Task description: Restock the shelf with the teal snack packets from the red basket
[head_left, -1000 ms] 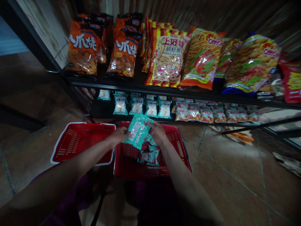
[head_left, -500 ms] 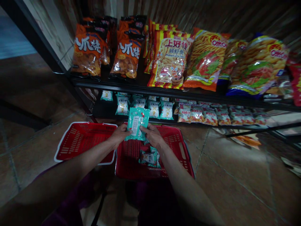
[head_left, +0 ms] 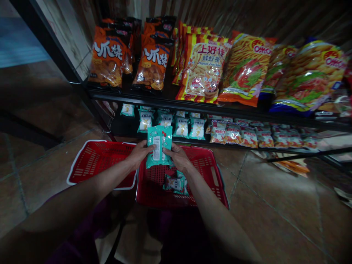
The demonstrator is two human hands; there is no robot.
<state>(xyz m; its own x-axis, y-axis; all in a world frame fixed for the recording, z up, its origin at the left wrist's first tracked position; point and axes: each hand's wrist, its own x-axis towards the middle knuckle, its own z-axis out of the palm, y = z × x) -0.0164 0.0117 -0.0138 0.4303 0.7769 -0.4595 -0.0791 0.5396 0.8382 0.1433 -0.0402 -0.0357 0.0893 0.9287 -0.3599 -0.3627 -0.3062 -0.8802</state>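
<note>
Both my hands grip a teal snack bag (head_left: 159,146), its printed back with a white label facing me. My left hand (head_left: 140,152) is closed on the left edge, thumb across the front. On the right edge, my right hand (head_left: 178,156) pinches it with the thumb in front; the other fingers are mostly behind the bag. Below the bag stands a red shopping basket (head_left: 217,179), in which several teal snack bags (head_left: 176,183) lie, partly covered by my right forearm. A second red basket (head_left: 93,161) with a white rim is to the left.
On the black shelf (head_left: 165,98) ahead stand orange snack bags (head_left: 107,58), prawn cracker bags (head_left: 205,69) and large noodle-like snack bags (head_left: 244,69). The lower shelf holds small teal-and-white bags (head_left: 181,126) and white-and-red bags (head_left: 233,134). A dark post (head_left: 44,40) rises at left above the tiled floor (head_left: 264,212).
The teal bag is still held in both hands and has come slightly lower and closer. The view has shifted a little, so shelf and baskets sit slightly further right.
</note>
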